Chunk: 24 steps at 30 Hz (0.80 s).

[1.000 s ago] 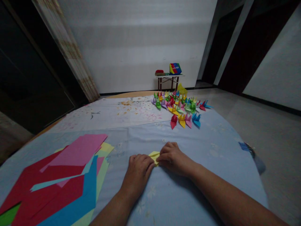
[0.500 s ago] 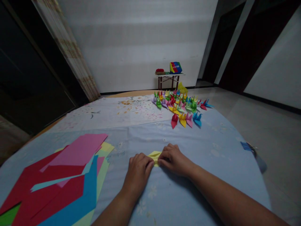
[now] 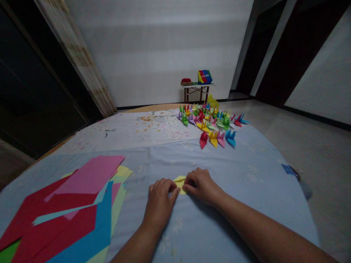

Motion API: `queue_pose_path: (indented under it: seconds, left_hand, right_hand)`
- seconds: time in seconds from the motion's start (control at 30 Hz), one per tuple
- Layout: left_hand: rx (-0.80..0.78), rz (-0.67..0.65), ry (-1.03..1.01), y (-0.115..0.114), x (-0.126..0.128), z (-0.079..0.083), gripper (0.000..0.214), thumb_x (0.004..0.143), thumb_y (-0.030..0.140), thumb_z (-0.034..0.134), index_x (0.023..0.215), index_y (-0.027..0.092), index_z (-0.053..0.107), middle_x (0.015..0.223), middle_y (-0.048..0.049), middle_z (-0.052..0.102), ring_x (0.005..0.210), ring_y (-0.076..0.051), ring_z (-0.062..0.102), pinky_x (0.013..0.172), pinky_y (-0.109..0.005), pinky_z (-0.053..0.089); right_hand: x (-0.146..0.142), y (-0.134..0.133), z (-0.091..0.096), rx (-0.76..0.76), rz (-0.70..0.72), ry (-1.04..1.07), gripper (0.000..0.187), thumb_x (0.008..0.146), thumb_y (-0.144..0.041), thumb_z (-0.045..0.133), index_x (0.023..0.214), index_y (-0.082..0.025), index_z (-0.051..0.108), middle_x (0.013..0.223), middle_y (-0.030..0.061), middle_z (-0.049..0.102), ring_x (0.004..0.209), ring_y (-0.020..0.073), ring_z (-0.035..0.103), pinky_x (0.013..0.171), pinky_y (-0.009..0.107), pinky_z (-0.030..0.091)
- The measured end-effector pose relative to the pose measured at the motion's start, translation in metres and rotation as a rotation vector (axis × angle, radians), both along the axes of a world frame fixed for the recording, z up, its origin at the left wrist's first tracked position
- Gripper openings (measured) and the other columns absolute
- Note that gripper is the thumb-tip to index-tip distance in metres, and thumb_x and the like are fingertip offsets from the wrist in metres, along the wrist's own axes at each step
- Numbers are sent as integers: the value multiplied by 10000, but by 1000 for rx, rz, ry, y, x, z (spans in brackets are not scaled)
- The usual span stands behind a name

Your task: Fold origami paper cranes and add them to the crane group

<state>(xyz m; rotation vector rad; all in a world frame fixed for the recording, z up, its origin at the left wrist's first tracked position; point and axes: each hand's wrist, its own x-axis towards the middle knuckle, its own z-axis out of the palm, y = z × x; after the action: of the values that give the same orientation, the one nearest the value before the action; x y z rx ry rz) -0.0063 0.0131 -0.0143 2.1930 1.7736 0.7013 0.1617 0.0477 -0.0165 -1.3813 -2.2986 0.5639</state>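
A small folded piece of yellow paper (image 3: 180, 179) lies on the light blue tablecloth (image 3: 219, 171) in front of me. My left hand (image 3: 162, 193) grips its left side, with thumb and fingers bent together at the edge. On the other side my right hand (image 3: 201, 185) pinches the paper's right edge between thumb and fingertips. Both hands rest low at the table, and they cover parts of the paper, so only its middle shows.
On the left lies a pile of coloured paper sheets (image 3: 90, 175). Folded paper cranes (image 3: 203, 117) crowd the far right of the table. A blue object (image 3: 288, 169) sits at the right edge. Beyond stands a small table (image 3: 196, 86) with a colourful box (image 3: 204, 77).
Both hands have shifted only slightly at the yellow paper, and a bit more of its middle crease shows. The view has tilted a little.
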Motion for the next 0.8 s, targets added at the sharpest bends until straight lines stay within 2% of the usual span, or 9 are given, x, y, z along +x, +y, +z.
queue_pose_path:
  seconds: [0.1,0.3,0.5,0.8]
  left_hand:
    - [28,-31,44,-3,1,3,93,819,242,508,860,222,590,803,-4,599,812,-182,534,754,-326,342]
    - [56,-153,278,-18,4,13,190,843,214,479,948,286,621,853,-12,578,833,-187,497,789,-355,326]
    - [26,-157,395,-24,8,17,348,779,161,509,1108,263,563,957,-42,572,906,-210,485,845,-397,305]
    - [46,-140,422,-28,5,22,327,785,180,482,1081,275,587,1014,-57,596,923,-235,495,848,-435,287]
  right_hand:
    - [0,0,0,-10,-14,6,88,754,-298,591,740,-216,621,717,-11,630,769,159,481,700,292,235]
    - [0,1,0,-13,-14,2,100,759,-311,592,741,-219,627,724,-10,629,774,161,481,702,294,236]
    - [-2,-4,4,0,-45,-68,160,801,-357,558,775,-211,617,770,15,607,823,177,463,711,302,242]
    - [6,-4,7,-9,-87,-118,119,774,-345,605,800,-229,612,839,27,579,891,203,434,732,320,241]
